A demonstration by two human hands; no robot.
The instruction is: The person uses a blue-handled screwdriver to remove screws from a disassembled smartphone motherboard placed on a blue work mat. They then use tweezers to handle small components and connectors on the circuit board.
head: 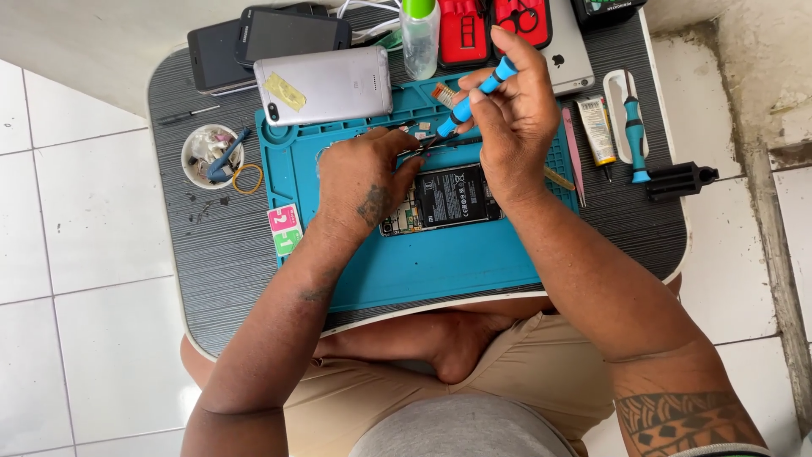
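looking down from the head camera, i see a dark ribbed surface (211, 254) across my lap, with a blue work mat (440, 262) covering its middle. on the mat lies an opened phone (444, 196), back cover off, its black battery facing up. my left hand (359, 182) rests on the phone's left end, fingers curled down onto its upper edge, pinning it to the mat — closed on nothing else that i can see. my right hand (512, 118) is just above the phone's upper right, fingers pinched around a blue screwdriver (469, 100) that slants down-left, its tip at the phone's top edge just beside my left fingertips.

at the back of the mat sits a silver phone (326, 85), face down, with two dark phones (254, 42) behind it. a clear bottle with a green cap (420, 34) stands near a red tool case (495, 25). off to the right lies a second screwdriver (634, 127) beside a small tube (597, 127). left of the mat — a small white cup of bits (211, 156) and a rubber band (248, 178).
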